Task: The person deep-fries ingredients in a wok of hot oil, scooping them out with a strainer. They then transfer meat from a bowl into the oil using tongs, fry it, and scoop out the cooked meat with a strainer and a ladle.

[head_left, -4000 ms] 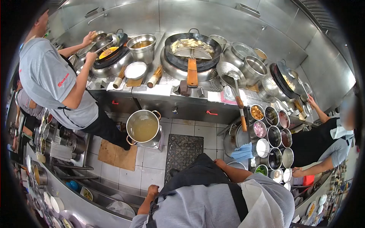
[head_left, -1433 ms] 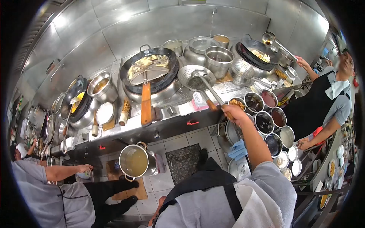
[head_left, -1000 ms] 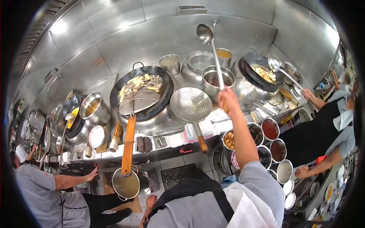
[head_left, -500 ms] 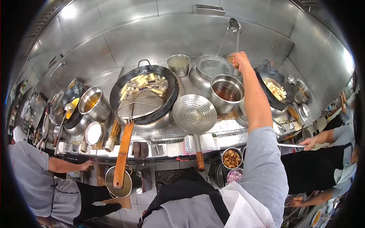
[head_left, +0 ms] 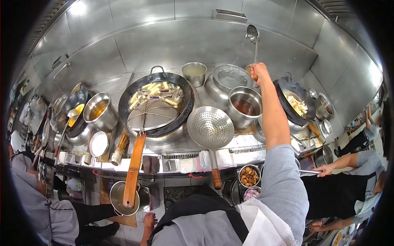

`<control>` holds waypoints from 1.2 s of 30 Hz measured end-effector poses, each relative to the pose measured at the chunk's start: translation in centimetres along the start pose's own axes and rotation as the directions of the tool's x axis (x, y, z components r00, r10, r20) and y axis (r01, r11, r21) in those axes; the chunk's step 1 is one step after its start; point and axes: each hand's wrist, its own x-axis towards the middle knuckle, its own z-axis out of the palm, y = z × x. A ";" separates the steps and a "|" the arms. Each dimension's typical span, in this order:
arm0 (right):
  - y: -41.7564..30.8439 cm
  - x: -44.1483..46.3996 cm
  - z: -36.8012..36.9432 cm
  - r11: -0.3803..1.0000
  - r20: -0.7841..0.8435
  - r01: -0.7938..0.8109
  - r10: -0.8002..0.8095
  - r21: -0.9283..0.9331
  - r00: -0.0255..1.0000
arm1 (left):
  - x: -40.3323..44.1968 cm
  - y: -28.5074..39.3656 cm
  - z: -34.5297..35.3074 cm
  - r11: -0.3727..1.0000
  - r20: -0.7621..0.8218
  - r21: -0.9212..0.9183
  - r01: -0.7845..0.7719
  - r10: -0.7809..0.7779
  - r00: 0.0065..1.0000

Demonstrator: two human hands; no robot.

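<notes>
My right hand (head_left: 259,74) is wrapped round the wooden-ended handle of a ladle (head_left: 253,35), raised in front of the steel back wall. Thin streaks of liquid show beside its bowl. Below and left of that hand is a wide pot of water (head_left: 232,76), with a pot of reddish-brown liquid (head_left: 245,102) nearer me. My left hand (head_left: 150,220) hangs low beside my body, fingers loosely curled, with nothing visible in it. In the large wok (head_left: 188,107), pale and purple eggplant pieces (head_left: 156,93) lie in bubbling oil. A wooden-handled mesh strainer (head_left: 152,116) rests across its near rim.
A perforated skimmer (head_left: 210,127) lies at the counter's middle. Another wok (head_left: 294,96) with food stands right. Bowls of brown pieces (head_left: 249,176) and chopped onion (head_left: 251,193) sit below the counter. Co-workers stand left and right; the right one's hand (head_left: 324,170) grips a metal handle.
My left hand has come into view at the bottom. The raised ladle appears slightly lower, and the liquid streaks beside it are fainter. The left co-worker's outstretched hand is no longer visible.
</notes>
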 end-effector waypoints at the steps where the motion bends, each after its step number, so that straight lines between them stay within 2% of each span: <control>1: -0.1 0.0 0.4 1.000 0.001 0.007 -0.007 0.004 1.000 | 0.5 0.5 0.7 0.999 -0.021 -0.025 0.025 -0.026 0.999; 5: 0.4 0.9 1.0 1.000 0.017 0.018 -0.018 0.009 1.000 | 0.7 0.1 2.2 0.996 0.017 0.074 -0.043 0.042 0.999; 7: 0.1 0.9 1.3 1.000 0.017 0.026 -0.026 0.002 0.999 | 0.6 -0.9 2.1 0.957 0.034 0.256 -0.136 0.132 0.991; 9: -0.6 -0.1 1.6 0.999 -0.001 0.039 -0.039 -0.011 0.999 | 0.2 -2.2 1.8 0.861 0.035 0.455 -0.229 0.239 0.970; 10: -0.6 -0.2 2.1 0.999 -0.027 0.045 -0.046 -0.016 0.999 | 0.2 -3.2 1.4 0.908 0.049 0.389 -0.153 0.146 0.988; 12: -0.6 -0.6 2.8 0.998 -0.081 0.054 -0.056 -0.027 0.995 | -0.1 -5.0 1.1 0.878 0.019 0.453 -0.154 0.163 0.986; 15: -0.7 1.2 2.4 0.999 0.024 -0.013 0.014 -0.041 1.000 | -0.2 -6.4 0.8 0.855 -0.002 0.495 -0.154 0.179 0.984; 18: -0.9 1.3 1.7 1.000 0.016 0.007 -0.006 -0.012 1.000 | -0.2 -7.0 0.7 0.855 -0.030 0.499 -0.142 0.180 0.983; 28: -0.7 1.1 2.1 1.000 0.011 -0.010 0.011 -0.028 1.000 | -0.6 -4.8 0.4 0.898 -0.164 0.436 -0.061 0.146 0.975; 31: -0.5 0.8 2.3 0.999 0.006 -0.003 0.003 -0.033 1.000 | -0.2 -3.9 0.6 0.894 -0.108 0.442 -0.067 0.127 0.986; 34: -0.9 0.9 1.8 0.998 0.021 -0.045 0.046 -0.046 0.999 | -0.5 -3.7 0.6 0.825 -0.030 0.523 -0.212 0.266 0.963; 36: -1.0 1.0 1.7 0.999 0.015 -0.039 0.039 -0.018 0.999 | -0.2 -3.9 0.5 0.507 0.194 0.744 -0.436 0.460 0.866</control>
